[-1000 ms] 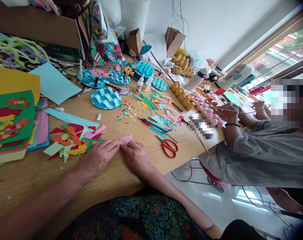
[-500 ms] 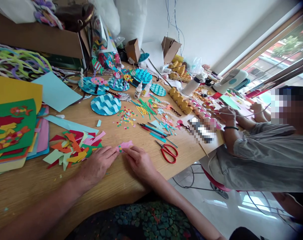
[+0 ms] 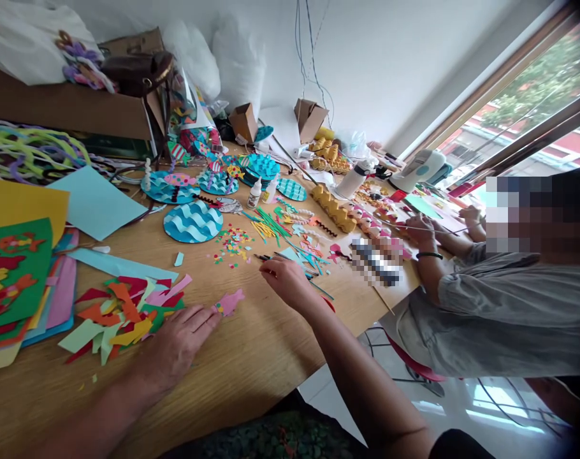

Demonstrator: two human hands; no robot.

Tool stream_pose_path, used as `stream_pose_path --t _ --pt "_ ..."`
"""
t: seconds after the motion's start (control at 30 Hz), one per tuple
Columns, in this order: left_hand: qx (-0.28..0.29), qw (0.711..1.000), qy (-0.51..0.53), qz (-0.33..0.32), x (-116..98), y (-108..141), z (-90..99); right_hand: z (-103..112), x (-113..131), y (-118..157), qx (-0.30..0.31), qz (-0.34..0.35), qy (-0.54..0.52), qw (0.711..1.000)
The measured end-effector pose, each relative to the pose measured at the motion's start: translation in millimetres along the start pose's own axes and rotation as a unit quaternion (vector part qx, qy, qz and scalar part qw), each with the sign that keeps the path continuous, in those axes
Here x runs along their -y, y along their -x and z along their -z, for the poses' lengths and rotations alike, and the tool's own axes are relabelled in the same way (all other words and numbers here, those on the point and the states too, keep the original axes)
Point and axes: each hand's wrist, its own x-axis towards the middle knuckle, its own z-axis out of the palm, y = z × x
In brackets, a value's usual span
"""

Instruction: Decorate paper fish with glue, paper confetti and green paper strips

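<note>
A pink paper fish [image 3: 231,302] with small coloured dots lies on the wooden table, its left end under the fingertips of my left hand [image 3: 187,331]. Those fingers lie nearly flat and press on it. My right hand [image 3: 286,278] is over the near ends of the dark pens [image 3: 262,257], its fingers bent together; whether it holds anything is hidden. Red scissors [image 3: 328,304] show only in part behind my right forearm. Small paper dots [image 3: 235,240] are scattered beyond the fish, and coloured paper scraps [image 3: 127,312] lie left of it.
Blue wavy discs [image 3: 193,221], glue bottles [image 3: 254,194] and paper strips [image 3: 271,220] stand or lie farther back. Stacked coloured sheets [image 3: 17,274] are at the left. At the right sits a person in a grey shirt [image 3: 500,312], hands over the table.
My right hand has left the pink fish and moved right and forward to the pens, covering much of the scissors. My left hand stays on the fish. The view has shifted.
</note>
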Motion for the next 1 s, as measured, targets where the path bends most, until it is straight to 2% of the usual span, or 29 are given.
stream_pose_path --t 0.2,0.33,0.5,0.7,1.0 --pt "-0.037 0.998 0.043 0.033 1 5 -4.1 -6 -3 -43 0.059 -0.002 0.036 0.998" --pt "-0.066 0.992 0.082 0.066 2 4 -3.0 -13 0 -59 0.08 -0.023 0.073 0.994" --pt "-0.088 0.99 0.1 0.055 6 -1 0.8 -18 4 -65 0.08 -0.067 0.084 0.991" --pt "-0.085 0.99 0.101 0.049 6 -2 -2.0 -19 9 -69 0.096 -0.12 0.082 0.985" --pt "-0.084 0.992 0.093 0.03 7 -4 3.8 -20 -1 -66 0.086 -0.13 0.066 0.986"
